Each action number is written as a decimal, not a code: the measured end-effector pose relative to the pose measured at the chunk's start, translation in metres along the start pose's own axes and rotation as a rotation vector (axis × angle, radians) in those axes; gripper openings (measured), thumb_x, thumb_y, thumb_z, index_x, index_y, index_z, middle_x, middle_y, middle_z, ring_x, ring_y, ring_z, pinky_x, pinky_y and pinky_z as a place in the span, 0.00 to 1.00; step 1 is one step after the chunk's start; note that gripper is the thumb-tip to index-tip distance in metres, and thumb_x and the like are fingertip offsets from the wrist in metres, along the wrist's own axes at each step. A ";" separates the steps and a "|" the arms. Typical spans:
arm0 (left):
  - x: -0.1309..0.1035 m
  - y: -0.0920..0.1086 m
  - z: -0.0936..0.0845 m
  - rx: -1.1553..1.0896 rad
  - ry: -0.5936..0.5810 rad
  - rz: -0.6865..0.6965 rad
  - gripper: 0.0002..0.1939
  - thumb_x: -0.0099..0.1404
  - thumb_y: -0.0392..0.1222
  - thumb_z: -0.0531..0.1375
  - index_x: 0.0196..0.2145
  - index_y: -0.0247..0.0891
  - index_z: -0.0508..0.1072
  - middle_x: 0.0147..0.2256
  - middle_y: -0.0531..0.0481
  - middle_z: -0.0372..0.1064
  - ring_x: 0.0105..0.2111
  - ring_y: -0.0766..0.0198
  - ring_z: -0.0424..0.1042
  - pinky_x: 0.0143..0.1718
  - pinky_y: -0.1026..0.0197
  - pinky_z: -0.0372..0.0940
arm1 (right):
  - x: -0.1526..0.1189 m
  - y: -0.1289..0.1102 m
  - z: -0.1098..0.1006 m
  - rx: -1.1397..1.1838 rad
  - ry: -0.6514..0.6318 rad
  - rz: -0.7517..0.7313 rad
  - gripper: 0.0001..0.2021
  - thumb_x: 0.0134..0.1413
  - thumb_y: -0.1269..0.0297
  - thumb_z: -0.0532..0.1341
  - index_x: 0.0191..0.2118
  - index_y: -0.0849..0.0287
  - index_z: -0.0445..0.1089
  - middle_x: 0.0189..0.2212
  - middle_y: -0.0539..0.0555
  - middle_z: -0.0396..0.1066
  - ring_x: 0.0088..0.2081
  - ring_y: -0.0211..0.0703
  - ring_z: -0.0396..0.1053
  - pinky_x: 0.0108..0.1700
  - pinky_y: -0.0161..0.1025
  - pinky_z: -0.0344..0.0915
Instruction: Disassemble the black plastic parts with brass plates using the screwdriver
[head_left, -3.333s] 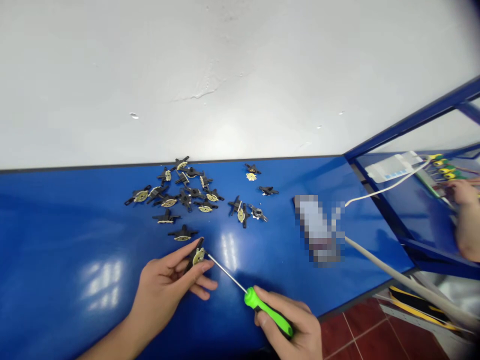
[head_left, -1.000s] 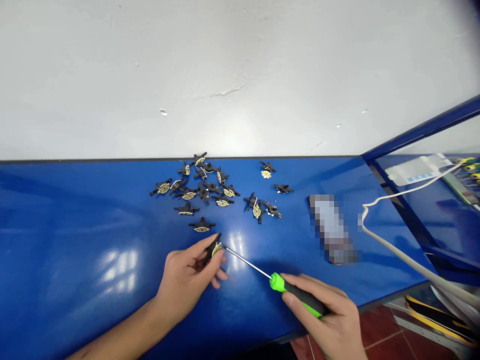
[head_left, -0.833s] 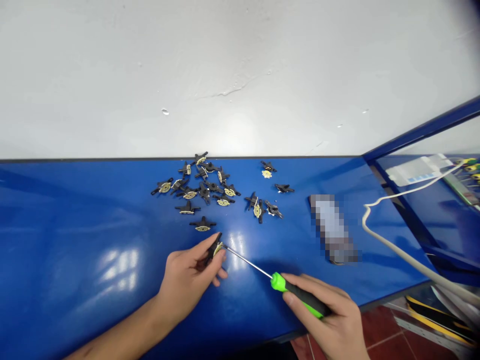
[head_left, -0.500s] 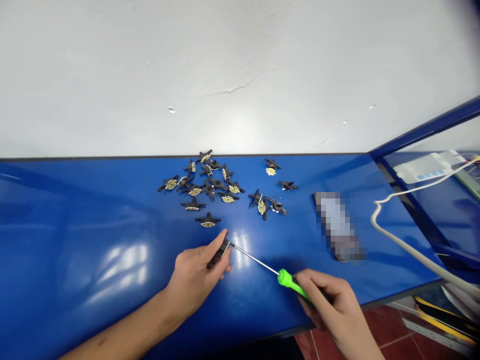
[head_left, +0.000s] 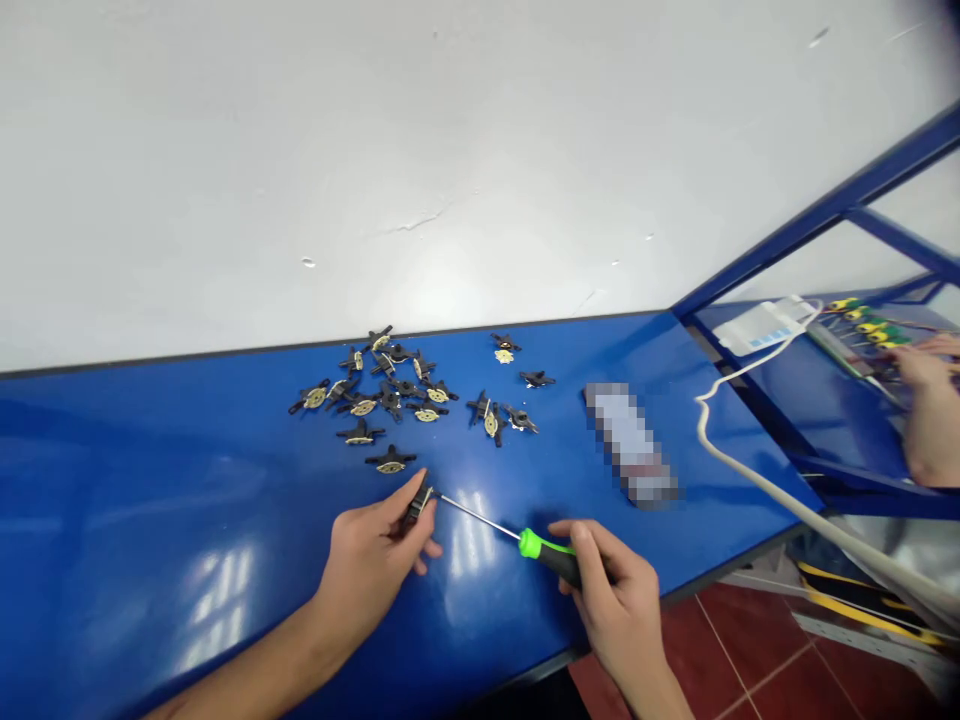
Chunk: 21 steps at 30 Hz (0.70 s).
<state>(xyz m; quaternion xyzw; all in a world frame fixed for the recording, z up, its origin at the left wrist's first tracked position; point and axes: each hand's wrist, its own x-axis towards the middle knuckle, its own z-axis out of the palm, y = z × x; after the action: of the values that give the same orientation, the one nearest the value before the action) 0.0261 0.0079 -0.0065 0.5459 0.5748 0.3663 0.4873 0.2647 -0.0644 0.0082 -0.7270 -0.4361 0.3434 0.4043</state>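
Note:
Pinched between the thumb and fingers of my left hand [head_left: 379,550] is a small black plastic part [head_left: 417,502] with a pale edge; my fingers hide much of it. My right hand [head_left: 611,590] grips a screwdriver [head_left: 531,544] by its green and black handle. The metal shaft points left, and its tip meets or nearly meets the held part. Just beyond my left hand lies a similar black part with a gold disc [head_left: 391,461]. Several more such parts [head_left: 390,400] form a loose pile farther back on the blue table [head_left: 247,450].
Right of the pile, a few more black parts [head_left: 491,420] and a loose gold disc [head_left: 503,356] lie apart. A blurred-out flat object [head_left: 630,440] rests farther right. A pale cable [head_left: 720,440] crosses the right side. Beyond the blue frame [head_left: 810,220], another person's hand [head_left: 930,410] shows.
The view has turned to the right, bringing another person's hand in at the right edge. My right hand's hold on the handle looks turned; the screwdriver tip stays at the held part.

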 end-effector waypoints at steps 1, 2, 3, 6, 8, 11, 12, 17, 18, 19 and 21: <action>0.000 -0.001 0.000 -0.007 -0.010 -0.003 0.23 0.66 0.45 0.64 0.55 0.29 0.79 0.20 0.52 0.78 0.13 0.66 0.73 0.20 0.64 0.74 | 0.000 0.000 0.003 0.010 0.050 0.010 0.17 0.64 0.50 0.62 0.39 0.60 0.77 0.18 0.47 0.68 0.16 0.36 0.64 0.18 0.31 0.62; 0.000 -0.002 -0.001 -0.015 -0.014 -0.005 0.24 0.66 0.45 0.64 0.55 0.29 0.79 0.20 0.52 0.79 0.14 0.65 0.73 0.20 0.63 0.74 | 0.000 -0.001 0.005 0.032 0.102 -0.002 0.15 0.61 0.52 0.65 0.42 0.60 0.75 0.18 0.47 0.68 0.18 0.36 0.65 0.19 0.31 0.63; 0.000 -0.003 -0.001 -0.030 -0.008 -0.008 0.24 0.66 0.46 0.64 0.55 0.29 0.79 0.20 0.52 0.78 0.14 0.65 0.73 0.20 0.63 0.74 | -0.001 -0.002 0.006 0.070 0.151 -0.033 0.15 0.58 0.54 0.68 0.44 0.59 0.73 0.20 0.46 0.69 0.20 0.36 0.67 0.21 0.31 0.65; 0.000 -0.004 0.000 -0.053 -0.014 -0.031 0.24 0.65 0.47 0.65 0.55 0.31 0.79 0.21 0.52 0.79 0.15 0.64 0.74 0.21 0.63 0.75 | -0.003 -0.005 0.010 0.191 0.245 -0.158 0.22 0.49 0.62 0.75 0.48 0.56 0.69 0.28 0.49 0.75 0.30 0.41 0.75 0.33 0.35 0.74; 0.000 -0.002 0.000 -0.054 -0.033 -0.068 0.24 0.65 0.47 0.65 0.55 0.31 0.79 0.21 0.52 0.79 0.15 0.64 0.74 0.21 0.62 0.75 | -0.005 -0.005 0.012 0.284 0.238 -0.166 0.24 0.46 0.63 0.76 0.49 0.55 0.69 0.35 0.52 0.77 0.33 0.43 0.77 0.37 0.39 0.76; 0.002 0.002 -0.001 -0.084 -0.038 -0.113 0.24 0.64 0.46 0.65 0.55 0.30 0.79 0.20 0.53 0.78 0.15 0.63 0.75 0.20 0.62 0.75 | -0.006 0.001 0.019 0.414 0.182 -0.059 0.15 0.62 0.52 0.65 0.46 0.57 0.69 0.27 0.51 0.76 0.19 0.38 0.69 0.21 0.36 0.67; 0.002 0.003 -0.001 -0.097 -0.041 -0.123 0.24 0.64 0.46 0.65 0.54 0.30 0.79 0.20 0.53 0.78 0.15 0.63 0.75 0.20 0.62 0.75 | -0.006 0.003 0.021 0.433 0.177 -0.031 0.15 0.67 0.50 0.59 0.43 0.58 0.70 0.21 0.49 0.72 0.14 0.36 0.63 0.16 0.33 0.60; 0.003 0.004 -0.001 -0.117 -0.090 -0.146 0.24 0.65 0.45 0.64 0.56 0.32 0.79 0.20 0.53 0.77 0.16 0.62 0.76 0.21 0.61 0.76 | -0.002 0.008 0.024 0.433 0.229 -0.034 0.12 0.66 0.54 0.62 0.46 0.56 0.68 0.14 0.42 0.63 0.12 0.34 0.58 0.15 0.30 0.55; 0.003 0.004 -0.001 -0.120 -0.093 -0.146 0.24 0.65 0.45 0.64 0.56 0.32 0.79 0.20 0.53 0.77 0.16 0.62 0.76 0.21 0.61 0.76 | -0.002 0.007 0.024 0.443 0.234 -0.055 0.14 0.64 0.54 0.64 0.50 0.55 0.66 0.18 0.43 0.67 0.14 0.36 0.62 0.17 0.32 0.59; 0.003 0.004 -0.001 -0.125 -0.095 -0.148 0.24 0.65 0.45 0.64 0.56 0.32 0.78 0.20 0.53 0.77 0.16 0.62 0.76 0.22 0.61 0.76 | -0.001 0.006 0.023 0.452 0.237 -0.078 0.17 0.62 0.54 0.65 0.52 0.53 0.64 0.23 0.45 0.70 0.17 0.38 0.66 0.19 0.35 0.63; 0.002 0.005 -0.001 -0.132 -0.094 -0.158 0.24 0.65 0.45 0.63 0.56 0.31 0.78 0.20 0.53 0.76 0.16 0.63 0.76 0.22 0.61 0.76 | 0.001 0.006 0.021 0.463 0.234 -0.117 0.23 0.58 0.54 0.67 0.54 0.52 0.62 0.32 0.50 0.75 0.22 0.41 0.72 0.24 0.39 0.69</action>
<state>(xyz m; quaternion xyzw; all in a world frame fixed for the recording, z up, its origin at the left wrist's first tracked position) 0.0266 0.0108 -0.0021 0.4824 0.5670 0.3378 0.5760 0.2490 -0.0592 -0.0069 -0.6235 -0.3376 0.3234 0.6266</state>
